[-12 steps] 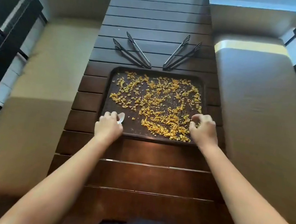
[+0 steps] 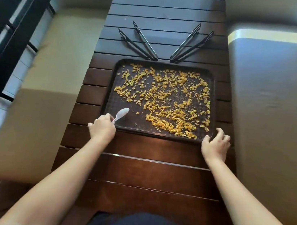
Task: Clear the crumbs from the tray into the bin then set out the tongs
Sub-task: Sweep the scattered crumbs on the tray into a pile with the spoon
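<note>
Head view looks down on a dark slatted wooden surface (image 2: 136,171) carrying one rectangular tray (image 2: 214,94), dark, with rounded corners and a fine dotted texture. Small, jagged yellow-orange crumbs (image 2: 166,103) lie scattered over most of it, thickest near the front right. The left hand (image 2: 102,129) sits at the tray's front left corner, fingers curled round the handle of one white plastic spoon (image 2: 122,114), whose oval bowl lies over the tray floor. The right hand (image 2: 216,145) is at the front right corner, fingers spread and lightly bent, thumb touching the rim. Two slim dark tongs, left (image 2: 138,42) and right (image 2: 190,45), lie splayed on the surface just beyond the tray.
</note>
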`<state>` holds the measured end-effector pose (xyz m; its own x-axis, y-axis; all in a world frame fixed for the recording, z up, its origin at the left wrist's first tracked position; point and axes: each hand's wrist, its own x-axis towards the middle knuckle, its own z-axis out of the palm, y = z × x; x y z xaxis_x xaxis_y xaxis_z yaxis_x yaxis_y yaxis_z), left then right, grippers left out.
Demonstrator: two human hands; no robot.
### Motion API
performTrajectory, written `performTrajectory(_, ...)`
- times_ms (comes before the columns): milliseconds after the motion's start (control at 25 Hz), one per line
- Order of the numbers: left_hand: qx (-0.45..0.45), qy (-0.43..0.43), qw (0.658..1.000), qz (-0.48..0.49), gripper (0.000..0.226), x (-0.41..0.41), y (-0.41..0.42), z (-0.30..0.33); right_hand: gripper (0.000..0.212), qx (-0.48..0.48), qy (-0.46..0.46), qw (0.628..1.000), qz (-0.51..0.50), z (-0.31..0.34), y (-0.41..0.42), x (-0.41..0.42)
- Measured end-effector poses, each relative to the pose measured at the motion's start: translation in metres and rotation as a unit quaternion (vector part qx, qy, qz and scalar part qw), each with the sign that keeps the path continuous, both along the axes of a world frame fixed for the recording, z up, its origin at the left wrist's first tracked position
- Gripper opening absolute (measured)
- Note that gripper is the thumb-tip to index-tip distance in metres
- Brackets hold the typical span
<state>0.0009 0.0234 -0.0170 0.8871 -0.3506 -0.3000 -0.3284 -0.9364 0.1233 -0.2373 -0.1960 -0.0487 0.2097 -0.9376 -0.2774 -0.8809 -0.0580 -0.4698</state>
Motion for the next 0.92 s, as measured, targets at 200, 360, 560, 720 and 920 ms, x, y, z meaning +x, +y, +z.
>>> performTrajectory(200, -0.128, 0.001, 0.992, 0.011, 0.023, 0.02, 0.0, 0.009, 0.049, -0.004, 0.013, 0.999, -0.049, -0.009, 0.008, 0.01)
performTrajectory(360, -0.126, 0.001, 0.992, -0.013, 0.037, 0.05, -0.01, 0.012, 0.048, -0.037, -0.013, 0.99, -0.134, -0.013, 0.021, 0.021)
performTrajectory(560, -0.111, -0.005, 0.99, -0.086, 0.039, 0.08, -0.024, 0.004, 0.064, -0.063, -0.04, 0.97, -0.232, -0.019, 0.054, 0.044)
performTrajectory(720, -0.089, -0.032, 0.986, -0.138, 0.041, 0.097, -0.028, 0.003, 0.074, -0.062, -0.039, 0.963, -0.261, -0.03, 0.079, 0.065)
performTrajectory(920, -0.078, -0.056, 0.979, -0.181, 0.048, 0.129, -0.052, 0.005, 0.081, -0.115, -0.011, 0.96, -0.257, -0.04, 0.088, 0.07)
